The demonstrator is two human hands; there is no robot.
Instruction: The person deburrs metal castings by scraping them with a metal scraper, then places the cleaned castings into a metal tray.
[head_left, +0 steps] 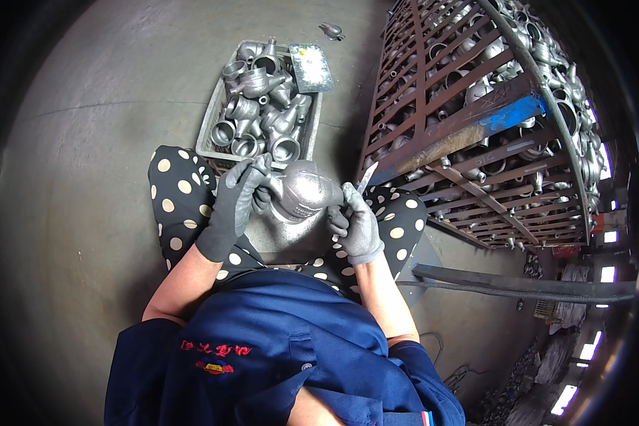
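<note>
A rounded, silver-grey metal casting point(302, 192) with a narrow neck is held up in front of my lap. My left hand point(243, 193), in a dark grey glove, closes its fingers round the neck at the casting's left end. At the other end is my right hand point(358, 224) in a lighter grey glove, gripping a thin, flat metal blade point(367, 177) whose tip sticks up past the fingers. Whether this blade is a file or a scraper I cannot tell. The right fingertips are close against the casting, and its far end is partly hidden by them.
Ahead stands a grey plastic crate point(207, 135) heaped with similar castings, a worn metal plate point(311, 68) on its right corner. One loose casting point(331, 31) lies on the floor beyond. At right, a big rusty slatted cage point(440, 149) full of castings rises beside a dark bar point(518, 282).
</note>
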